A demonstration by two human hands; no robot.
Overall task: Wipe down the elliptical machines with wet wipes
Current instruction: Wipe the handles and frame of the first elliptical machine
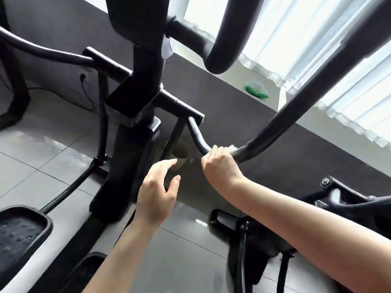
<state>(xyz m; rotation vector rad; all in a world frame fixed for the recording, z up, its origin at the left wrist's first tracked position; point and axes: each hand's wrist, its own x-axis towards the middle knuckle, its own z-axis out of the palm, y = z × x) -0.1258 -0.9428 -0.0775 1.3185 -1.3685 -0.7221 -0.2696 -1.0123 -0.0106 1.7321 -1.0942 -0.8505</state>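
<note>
A black elliptical machine (135,115) fills the middle of the view, its column rising to the top edge. Its right moving handlebar (296,106) curves down from the upper right to a joint under the crossbar. My right hand (220,163) grips the low bend of that bar, with a white wet wipe (232,147) pressed between the fingers and the tube; only a small edge of the wipe shows. My left hand (158,193) hovers a little to the left and below, fingers relaxed and spread, holding nothing.
A green-and-clear wipes packet (257,90) lies on the window sill under white curtains (317,39). A foot pedal (19,231) is at lower left. Part of a second machine (338,199) stands at right. The floor is grey tile; a wall socket (83,77) with a cable sits at the left.
</note>
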